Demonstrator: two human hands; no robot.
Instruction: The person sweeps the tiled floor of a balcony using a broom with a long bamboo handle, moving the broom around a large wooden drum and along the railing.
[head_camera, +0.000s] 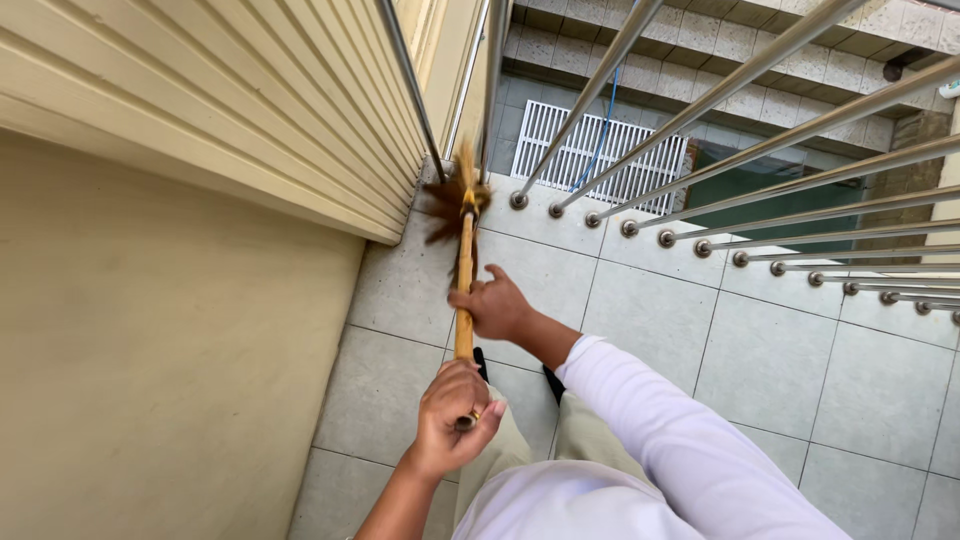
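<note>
I hold a broom with a wooden stick (464, 262) and a brown bristle head (452, 200). My left hand (455, 415) grips the near end of the stick. Farther down the stick, my right hand (495, 303) wraps around it, its arm in a white sleeve. The bristle head rests on the grey tiled floor (640, 310) in the corner where the cream wall (180, 330) meets the metal railing. My light trousers and dark shoes show below the hands.
A row of steel railing bars (700, 100) stands along the balcony's far and right edge. Beyond it, far below, lie a white grate (600, 150) and paved steps. A ribbed cream panel (250, 90) tops the wall on the left.
</note>
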